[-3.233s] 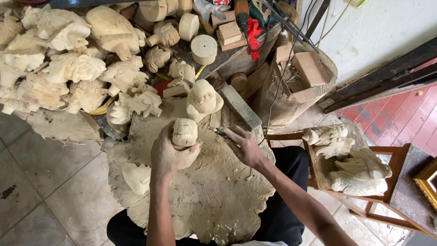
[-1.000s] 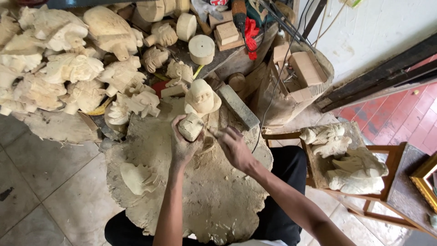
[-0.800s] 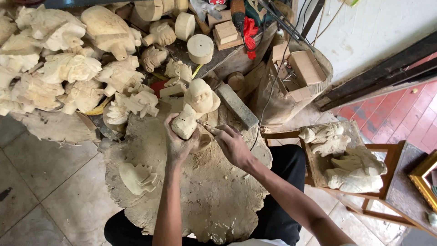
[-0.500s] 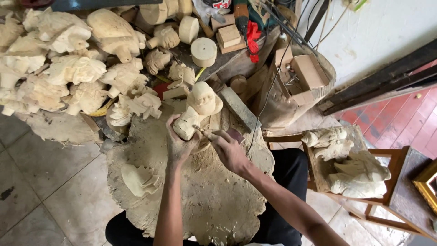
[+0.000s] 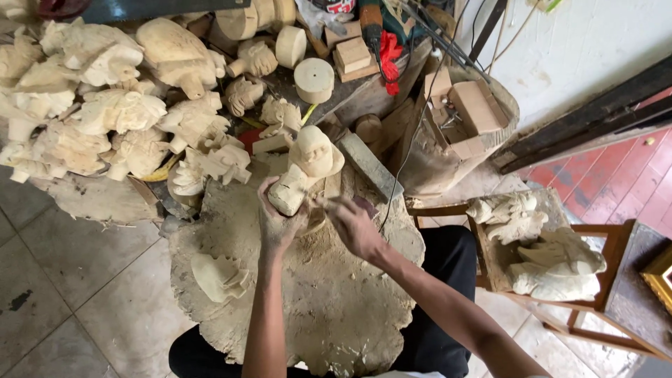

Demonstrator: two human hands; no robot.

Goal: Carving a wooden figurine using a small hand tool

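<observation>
Head view: person seated at a rough stump block (image 5: pixel 329 308), both arms reaching far.
Left hand (image 5: pixel 278 222): fingers wrapped around a pale carved wood piece (image 5: pixel 289 190), held on the block's far edge.
Piece axis: tilted, running from near-left to far-right, top end toward a rounded carved figure (image 5: pixel 315 152) just behind.
Right hand (image 5: pixel 355 225): just right of the piece, fingers curled; whether it holds a tool, cannot tell.
Nearer hand: left, already on it.
Around: heap of pale carvings (image 5: pixel 105 119) far left; flat carving (image 5: pixel 218 276) on the block near left; wooden chair (image 5: pixel 595 308) with carvings right.
</observation>
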